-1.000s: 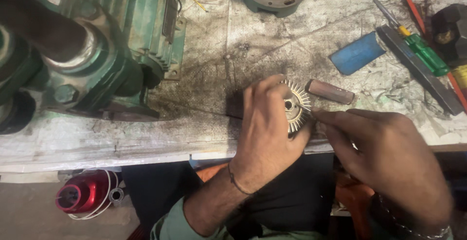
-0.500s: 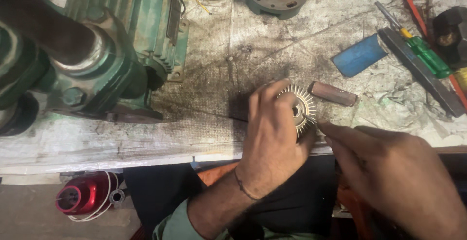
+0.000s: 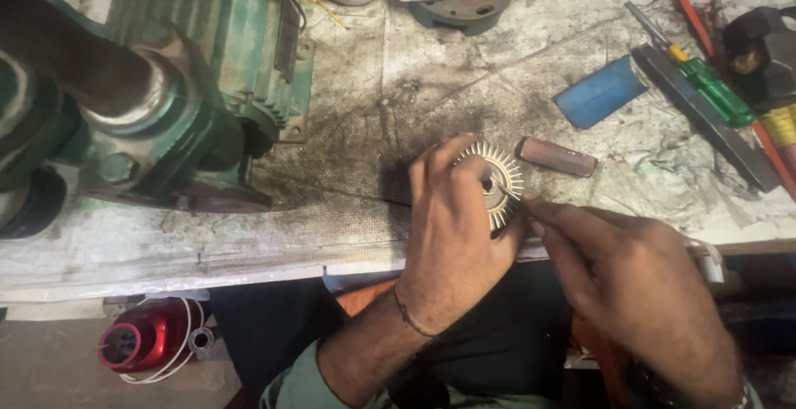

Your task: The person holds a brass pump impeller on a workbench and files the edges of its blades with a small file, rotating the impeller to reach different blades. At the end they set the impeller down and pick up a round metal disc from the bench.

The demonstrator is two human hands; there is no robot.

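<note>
Since the earlier frames the right hand has drawn closer to the finned metal disc, its fingertips now just at the disc's lower right edge, while the left hand has stayed wrapped over the disc at much the same spot near the front edge of the workbench. That left hand is closed around the disc, fingers curled over its left side and top, holding it tilted so the ring of pale radial fins and the darker hub face up and to the right. Between its pinched thumb and forefinger the right hand grips a thin metal pin (too slim to make out in detail), whose tip touches the hub. Just beside the disc, to its right, lies a small brown cylinder on the grimy bench top. Farther right sit a blue flat piece, a green-handled screwdriver and a long dark bar. At the left stands a green motor, well apart from the hands. Below the bench, on the floor, is a red canister with white wire looped around it.
</note>
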